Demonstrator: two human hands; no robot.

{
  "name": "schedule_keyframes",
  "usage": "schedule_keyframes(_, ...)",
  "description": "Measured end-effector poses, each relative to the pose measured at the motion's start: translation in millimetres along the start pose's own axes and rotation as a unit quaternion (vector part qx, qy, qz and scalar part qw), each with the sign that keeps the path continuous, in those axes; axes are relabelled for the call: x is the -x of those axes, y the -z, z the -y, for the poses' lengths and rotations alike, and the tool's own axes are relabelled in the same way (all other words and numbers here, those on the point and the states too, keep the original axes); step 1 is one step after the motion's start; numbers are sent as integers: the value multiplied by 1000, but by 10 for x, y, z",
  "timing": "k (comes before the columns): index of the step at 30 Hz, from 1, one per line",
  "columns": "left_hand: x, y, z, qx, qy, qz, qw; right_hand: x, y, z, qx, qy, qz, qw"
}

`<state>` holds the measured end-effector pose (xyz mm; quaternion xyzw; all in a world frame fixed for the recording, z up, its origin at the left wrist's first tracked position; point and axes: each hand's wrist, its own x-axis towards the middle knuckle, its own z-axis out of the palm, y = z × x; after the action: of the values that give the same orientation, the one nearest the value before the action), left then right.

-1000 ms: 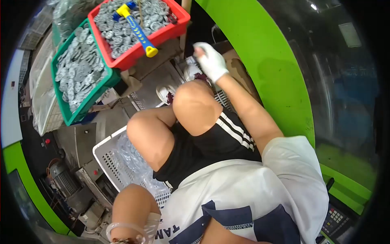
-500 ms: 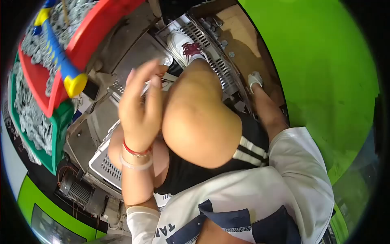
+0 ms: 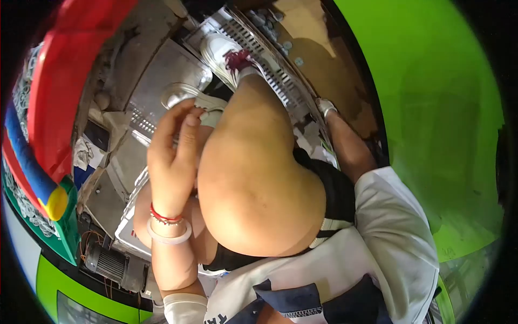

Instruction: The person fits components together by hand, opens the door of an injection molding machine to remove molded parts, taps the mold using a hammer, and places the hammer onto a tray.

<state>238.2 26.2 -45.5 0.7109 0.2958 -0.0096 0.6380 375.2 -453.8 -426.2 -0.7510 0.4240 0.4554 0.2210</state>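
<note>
My left hand [image 3: 171,156] is raised beside my bent knee [image 3: 256,183], with a red bracelet and a pale bangle on the wrist. Its fingers curve loosely, with a gap between thumb and forefinger, and nothing shows in them. Past the knee, my right hand [image 3: 326,107] reaches down by the edge of a slotted grey crate [image 3: 280,81]. Something white covers or lies against that hand; its fingers are too small and blurred to make out. White shoes [image 3: 218,51] with dark red laces rest near the crate.
At left stand a red bin [image 3: 56,81] and a green bin [image 3: 69,237] with many grey ring-like pieces; a blue-and-yellow handle [image 3: 32,162] lies across them. A motor [image 3: 107,262] sits lower left. Tan board [image 3: 318,59] bears scattered round pieces. A green panel [image 3: 442,119] borders the right.
The view has shifted, and the bins now sit farther left and lower. My left hand is slightly lower and left in view. A second shoe shows more beyond it.
</note>
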Motion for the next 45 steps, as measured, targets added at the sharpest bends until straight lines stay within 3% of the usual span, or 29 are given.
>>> schedule_keyframes(1, 5, -21, -10, 18, 12, 2, 1000, -94, -66, 152, 136, 158, -17, 978)
schedule_keyframes(2, 9, -45, -25, 36, 25, 5, 999, -176, -116, 280, 266, 309, -35, 913)
schedule_keyframes(3, 6, -64, -62, 65, 38, 16, 997, 108, -230, 539, 185, 394, -64, 898)
schedule_keyframes(4, 9, -64, -85, 34, 35, 19, 999, 554, -305, 842, 186, 400, -62, 896)
schedule_keyframes(5, 9, -56, -50, 23, 19, 26, 999, 1104, -345, 1181, 99, 426, -29, 899)
schedule_keyframes(6, 0, -52, -15, 11, 2, 33, 999, 1388, -372, 1392, 10, 448, 4, 894)
schedule_keyframes(7, 2, -62, -36, 17, 7, 27, 999, 1338, -384, 1541, 11, 451, 7, 892)
schedule_keyframes(9, -2, -67, 16, 8, 12, 19, 1000, 1237, -414, 1900, 87, 450, -205, 865)
schedule_keyframes(10, -12, -77, 46, 1, 15, 15, 1000, 1404, -435, 2061, 87, 455, -203, 863)
schedule_keyframes(16, -29, -138, 136, -8, 17, 29, 999, 1774, -958, 2938, 269, 588, -304, 700)
schedule_keyframes(17, -35, -143, 172, -14, 1, 35, 999, 1757, -1070, 3113, 360, 516, -305, 715)
schedule_keyframes(22, -38, -133, 148, -30, 8, 24, 999, 1506, -1119, 3204, 287, 541, -329, 719)
schedule_keyframes(24, -39, -143, 139, -23, 7, 25, 999, 1085, -966, 3170, -42, 596, -124, 792)
schedule_keyframes(25, -45, -142, 151, -22, 5, 26, 999, 1532, -819, 3082, -155, 537, -38, 828)
schedule_keyframes(26, -43, -140, 171, -31, -1, 30, 999, 1315, -741, 3062, -283, 534, 36, 796)
schedule_keyframes(28, -31, -141, 182, -39, -7, 39, 998, 1385, -451, 2905, -380, 425, 164, 805)
schedule_keyframes(31, -26, -143, 128, -61, -8, 40, 997, 1383, -330, 2749, -286, 439, 109, 845)
schedule_keyframes(36, -32, -138, 119, -64, 28, 57, 996, 1369, -496, 2778, -232, 439, 133, 858)
schedule_keyframes(38, -37, -146, 136, -62, 26, 56, 996, 1168, -660, 2854, -19, 614, -38, 788)
schedule_keyframes(39, -42, -148, 142, -59, 21, 53, 997, 1107, -778, 2886, -70, 635, -124, 759)
schedule_keyframes(40, -39, -147, 142, -59, 22, 54, 997, 1051, -750, 2860, -71, 634, -124, 760)
schedule_keyframes(42, -36, -137, 134, -70, 24, 54, 996, 998, -590, 2812, 63, 536, -231, 809)
schedule_keyframes(43, -39, -134, 131, -69, 22, 55, 996, 658, -530, 2737, -98, 480, -114, 864)
schedule_keyframes(44, -38, -133, 130, -67, 25, 56, 996, 608, -443, 2611, 13, 466, -261, 845)
schedule_keyframes(45, -33, -137, 135, -64, 29, 57, 996, 445, -330, 2462, -11, 417, -231, 879)
